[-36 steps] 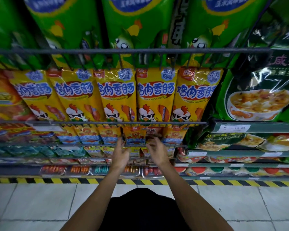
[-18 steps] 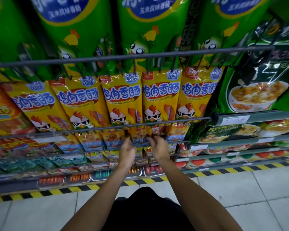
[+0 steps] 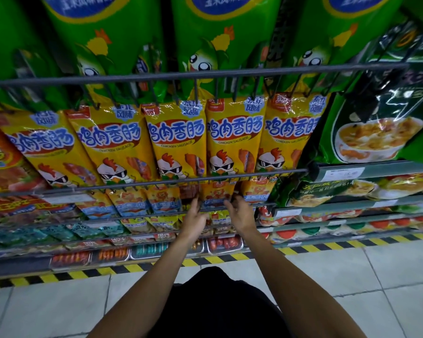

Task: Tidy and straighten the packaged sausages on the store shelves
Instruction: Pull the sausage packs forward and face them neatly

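Your left hand (image 3: 195, 217) and right hand (image 3: 239, 214) reach to the small orange sausage pack (image 3: 216, 193) hanging under the yellow packs (image 3: 232, 140), one at each side of its lower edge; fingers loosely curled at it, but whether they actually grip it you cannot tell

There is a single view, from a wide-angle camera worn on the person's head, looking forward and down at a store shelf (image 3: 366, 170) from close range — so close that the green bags on the upper rail (image 3: 205, 75) overflow the top edge. The lens bends the rails into curves and tilts the scene, right side higher. Both forearms reach in from the bottom edge; the tiled floor (image 3: 376, 276) and the striped strip at the shelf's foot fill the lower third.
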